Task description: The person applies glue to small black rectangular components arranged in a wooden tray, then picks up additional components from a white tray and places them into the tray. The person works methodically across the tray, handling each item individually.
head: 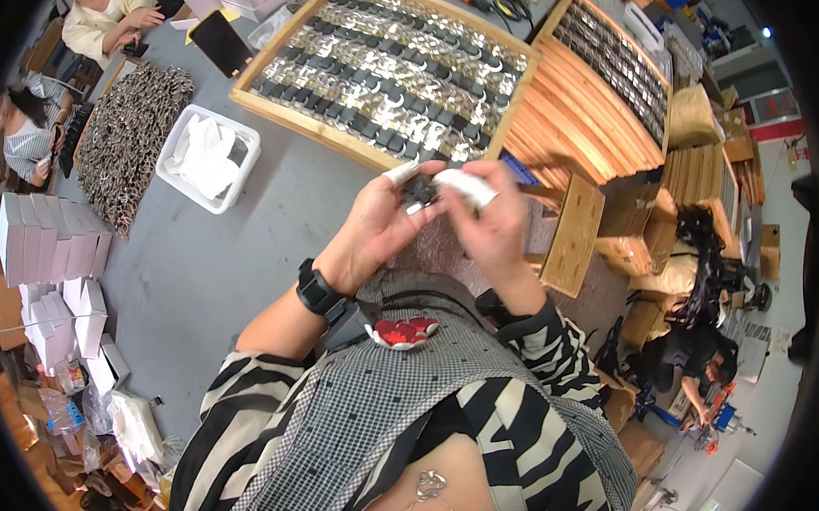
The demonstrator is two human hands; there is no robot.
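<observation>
In front of the apron, my left hand (377, 216) holds a small dark piece (418, 191) between its fingers. A bit of white shows at the piece's lower edge. White wrapping covers the tip of a left finger. My right hand (492, 208), blurred, is close against the same piece, with a white wrapping (469, 187) on a finger. Whether it grips the piece is hidden. Just beyond both hands lies a wooden-framed tray (379, 160) filled with rows of shiny metal fittings and black parts (396, 97).
Left of the tray are a white plastic bin (214, 202) with white cloth or paper, a dark phone (221, 43) and a heap of metal rings (135, 130). White boxes (54, 236) line the table's left side. Stacked wooden trays (573, 112) and a cardboard box (573, 235) stand right. Other people work nearby.
</observation>
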